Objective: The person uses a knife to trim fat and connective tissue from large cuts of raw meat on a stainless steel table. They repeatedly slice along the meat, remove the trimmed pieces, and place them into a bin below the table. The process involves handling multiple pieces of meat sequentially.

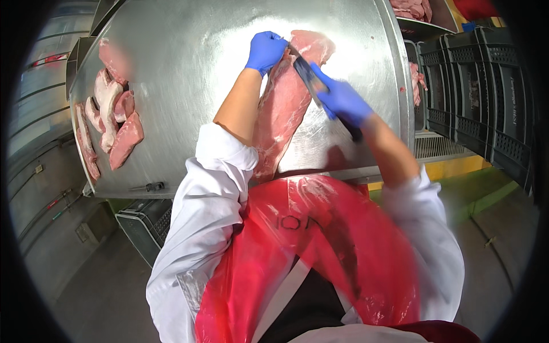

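Note:
My left hand (264,52), in a blue glove, pinches the upper left edge of a long pink slab of meat (277,126) lying lengthwise on the steel table (171,74). My right hand (346,102), also gloved in blue and blurred, is closed on a long knife (303,68), whose blade lies slanting across the top of the slab, its tip near my left fingers. The dark end of the knife sticks out below my right hand.
Several meat cuts (117,108) lie at the table's left side, near a dark tool (153,187) on the front edge. A container of meat (417,10) is at top right, beside stacked dark plastic crates (469,91). Another crate (143,226) stands below at left.

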The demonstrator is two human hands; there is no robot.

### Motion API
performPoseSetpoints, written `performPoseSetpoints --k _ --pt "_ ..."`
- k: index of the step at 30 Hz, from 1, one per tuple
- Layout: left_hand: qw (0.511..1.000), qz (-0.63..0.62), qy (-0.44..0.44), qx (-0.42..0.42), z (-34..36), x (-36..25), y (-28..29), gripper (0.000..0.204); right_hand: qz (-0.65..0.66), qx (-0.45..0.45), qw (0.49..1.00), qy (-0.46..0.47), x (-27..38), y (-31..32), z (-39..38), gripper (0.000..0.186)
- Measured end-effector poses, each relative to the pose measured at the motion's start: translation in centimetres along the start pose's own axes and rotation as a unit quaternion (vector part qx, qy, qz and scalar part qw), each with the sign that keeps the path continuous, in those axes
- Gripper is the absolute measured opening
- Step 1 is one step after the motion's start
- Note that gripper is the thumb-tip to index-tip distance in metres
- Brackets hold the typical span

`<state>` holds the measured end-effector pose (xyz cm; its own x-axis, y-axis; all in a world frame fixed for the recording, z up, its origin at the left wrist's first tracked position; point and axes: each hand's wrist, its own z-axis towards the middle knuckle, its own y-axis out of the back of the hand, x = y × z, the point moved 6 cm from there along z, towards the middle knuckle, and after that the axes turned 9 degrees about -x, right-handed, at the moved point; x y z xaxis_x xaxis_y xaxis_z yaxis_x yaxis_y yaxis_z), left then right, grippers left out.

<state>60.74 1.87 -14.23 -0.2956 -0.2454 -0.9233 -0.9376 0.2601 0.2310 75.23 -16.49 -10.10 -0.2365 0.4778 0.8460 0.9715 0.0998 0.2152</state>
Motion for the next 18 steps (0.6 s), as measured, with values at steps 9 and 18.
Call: performPoseSetpoints --k 9,18 --pt "0.993 -0.099 0.047 0.045 0.2 -1.8 2.7 0.009 0.018 0.039 0.998 -0.037 0.5 -3.2 -3.9 0.071" --pt "0.917 -0.367 0.078 0.136 -1.9 -3.3 3.6 0.013 0.002 0.016 0.996 -0.083 0.7 -7.6 -5.9 0.071"
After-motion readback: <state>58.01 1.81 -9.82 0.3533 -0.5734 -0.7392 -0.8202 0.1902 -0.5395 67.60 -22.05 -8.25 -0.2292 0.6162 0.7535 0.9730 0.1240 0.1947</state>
